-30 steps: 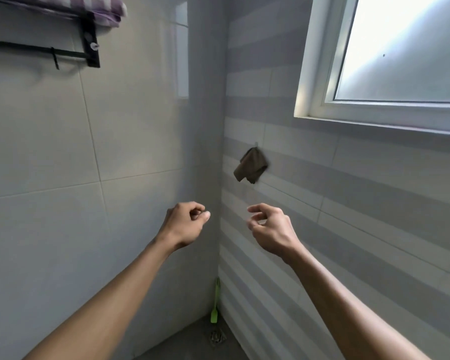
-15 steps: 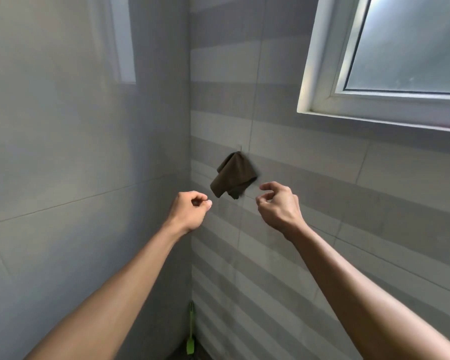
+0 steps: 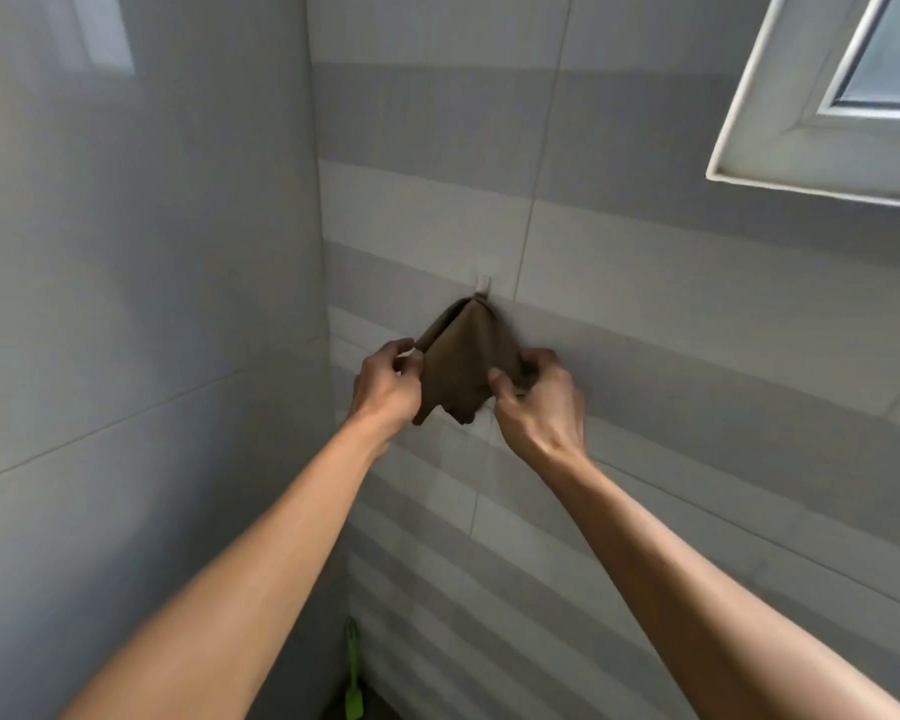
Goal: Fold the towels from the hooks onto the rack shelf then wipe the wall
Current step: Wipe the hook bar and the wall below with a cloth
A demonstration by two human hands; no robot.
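A small brown towel (image 3: 458,358) hangs from a white hook (image 3: 481,285) on the grey-and-white striped wall (image 3: 671,314), close to the corner. My left hand (image 3: 385,389) pinches the towel's left edge between thumb and fingers. My right hand (image 3: 539,402) grips its right side, fingers curled into the cloth. The towel's top corner is still on the hook and the cloth is spread between my hands. The rack shelf is out of view.
A plain grey tiled wall (image 3: 141,304) meets the striped wall at the corner on the left. A white window frame (image 3: 780,148) juts out at the upper right. A green brush handle (image 3: 353,678) stands in the corner by the floor.
I have turned right and stepped nearer; the rack left the view. Both hands, shut and apart from the towel before, have risen to it and taken hold of its two sides.
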